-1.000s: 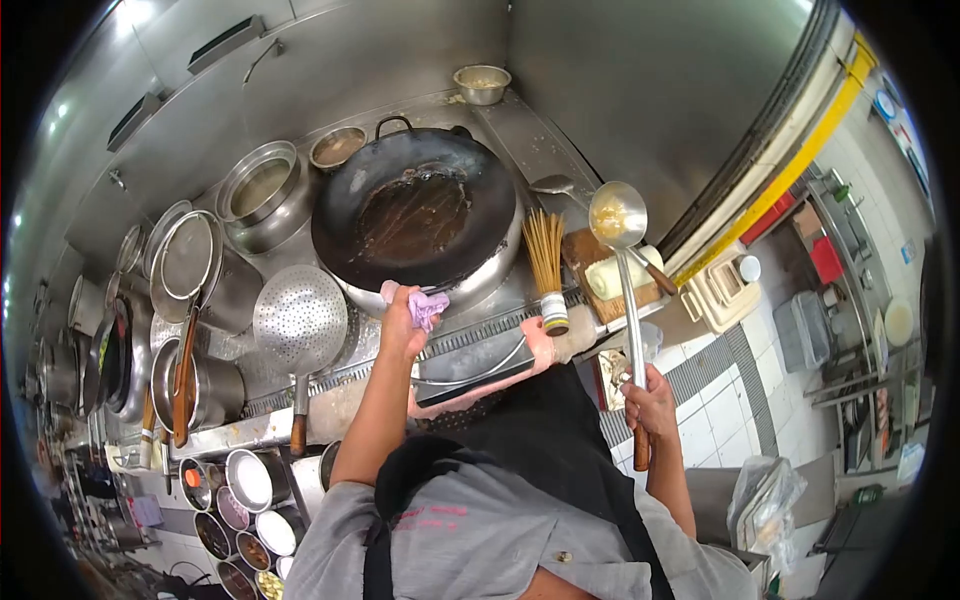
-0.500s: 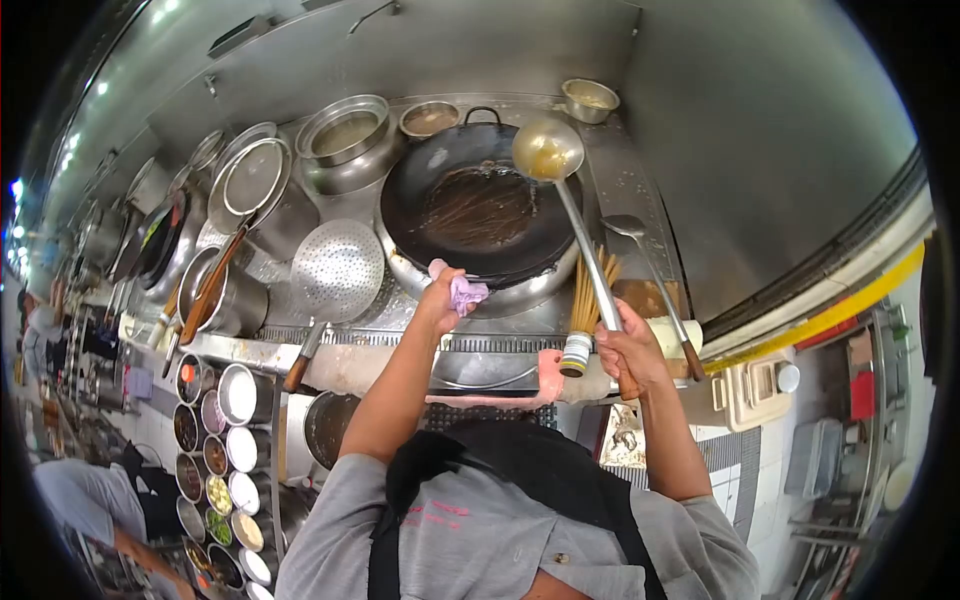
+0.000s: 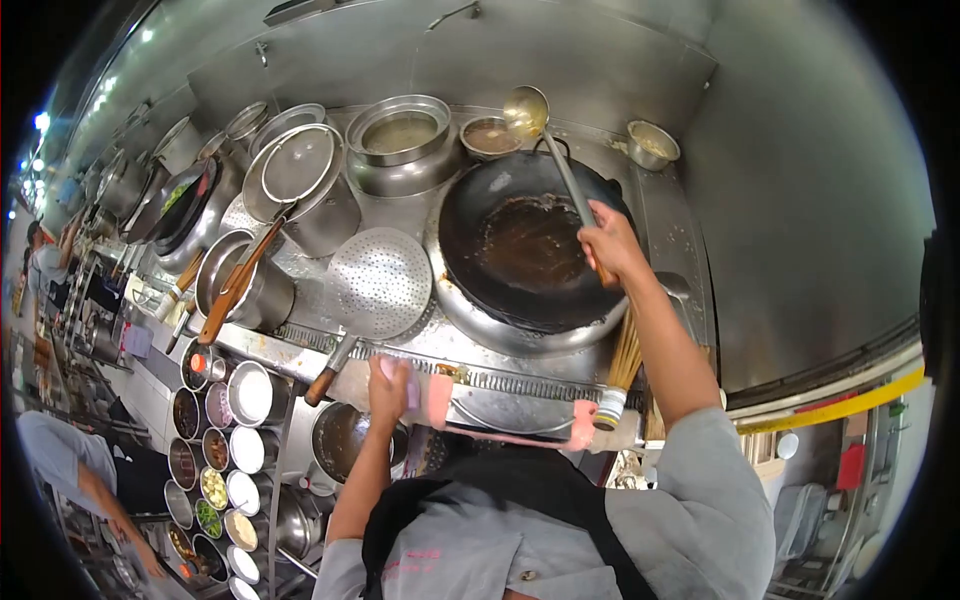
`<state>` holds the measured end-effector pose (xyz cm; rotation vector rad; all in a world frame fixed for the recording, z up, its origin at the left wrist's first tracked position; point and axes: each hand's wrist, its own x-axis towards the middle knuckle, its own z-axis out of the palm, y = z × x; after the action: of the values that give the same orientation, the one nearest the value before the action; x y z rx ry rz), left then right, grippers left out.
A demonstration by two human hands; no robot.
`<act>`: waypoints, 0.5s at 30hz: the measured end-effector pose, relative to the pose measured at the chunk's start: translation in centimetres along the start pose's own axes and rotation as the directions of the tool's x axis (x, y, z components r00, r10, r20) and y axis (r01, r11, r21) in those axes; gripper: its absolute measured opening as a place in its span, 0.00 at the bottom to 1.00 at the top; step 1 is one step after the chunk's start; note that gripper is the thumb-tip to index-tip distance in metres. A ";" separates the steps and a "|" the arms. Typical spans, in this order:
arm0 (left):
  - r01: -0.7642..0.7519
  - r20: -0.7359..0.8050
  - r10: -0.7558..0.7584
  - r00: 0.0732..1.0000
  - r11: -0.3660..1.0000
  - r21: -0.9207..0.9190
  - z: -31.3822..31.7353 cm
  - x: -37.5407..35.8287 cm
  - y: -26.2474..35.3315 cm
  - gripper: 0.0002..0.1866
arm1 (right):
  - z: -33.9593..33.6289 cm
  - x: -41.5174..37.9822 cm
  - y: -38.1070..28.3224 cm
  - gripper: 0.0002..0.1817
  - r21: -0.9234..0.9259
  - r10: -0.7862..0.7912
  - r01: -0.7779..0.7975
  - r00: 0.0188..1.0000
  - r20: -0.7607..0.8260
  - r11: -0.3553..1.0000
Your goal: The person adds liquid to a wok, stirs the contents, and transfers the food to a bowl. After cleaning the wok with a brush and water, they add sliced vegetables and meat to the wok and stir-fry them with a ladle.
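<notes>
My right hand [image 3: 612, 243] is closed round the wooden-ended handle of a long ladle [image 3: 567, 180]. The ladle reaches over the wok, and its bowl, with a little yellowish liquid in it, hangs beside the rim of a small metal bowl [image 3: 490, 152] of brownish contents. Below my right hand sits the black wok [image 3: 465, 235], its bottom wet and brownish. My left hand [image 3: 388, 390] is at the counter's front edge, closed on a crumpled purple cloth [image 3: 402, 380], mostly hidden by the fingers. Nearby, a perforated skimmer [image 3: 380, 283] lies with its handle over the edge.
A bamboo brush [image 3: 624, 365] leans at the wok's front right. Steel pots [image 3: 400, 165] and a strainer [image 3: 300, 163] stand to the left and back. Several ingredient tins [image 3: 250, 392] line the lower left. Another person [image 3: 75, 465] is at far left. A steel wall [image 3: 820, 220] bounds the right.
My right hand has moved the ladle forward, from the wok's right side to the small bowl behind it. My left hand has left the wok's rim with the cloth and come back to the counter edge.
</notes>
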<state>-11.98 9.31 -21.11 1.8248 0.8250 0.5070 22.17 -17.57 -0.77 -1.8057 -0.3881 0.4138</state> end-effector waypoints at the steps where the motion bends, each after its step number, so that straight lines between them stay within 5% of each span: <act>1: -0.027 -0.042 0.028 0.999 1.000 0.009 0.1 -0.5 -0.7 0.25 | 1.1 2.7 -0.1 0.32 -0.071 -0.002 -0.001 0.999 -0.038 0.997; 4: -0.045 -0.109 0.043 0.993 0.999 -0.020 0.1 -0.7 -0.9 0.25 | 4.6 9.8 -1.1 0.25 -0.424 -0.061 0.007 0.992 -0.112 0.906; 8: -0.049 -0.100 0.043 0.994 0.997 -0.052 0.1 -0.6 -1.3 0.25 | 9.1 20.1 2.8 0.17 -0.842 -0.300 0.054 0.945 -0.131 0.537; 10: -0.020 -0.069 0.014 0.997 0.997 -0.079 -0.3 -0.6 -0.6 0.25 | 9.5 24.4 1.9 0.16 -0.797 0.003 0.123 0.988 0.155 0.592; 11: -0.005 -0.070 0.000 0.998 0.997 -0.072 -0.5 -0.7 0.0 0.23 | 8.9 27.4 2.2 0.14 -0.485 0.255 -0.136 0.948 0.189 0.864; 12: 0.001 -0.070 -0.007 0.998 0.997 -0.082 -0.5 -0.6 -0.1 0.23 | 8.8 29.0 1.1 0.12 -0.131 0.490 -0.473 0.846 0.210 0.871; 15: 0.037 -0.066 -0.041 0.997 0.997 -0.067 -0.7 -0.6 -0.5 0.24 | 8.5 27.3 1.6 0.16 -0.262 0.372 -0.343 0.926 0.068 0.902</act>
<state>-13.05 9.42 -21.26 1.7361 0.8778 0.5663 42.35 1.86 -6.64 -2.1099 -0.1892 0.7592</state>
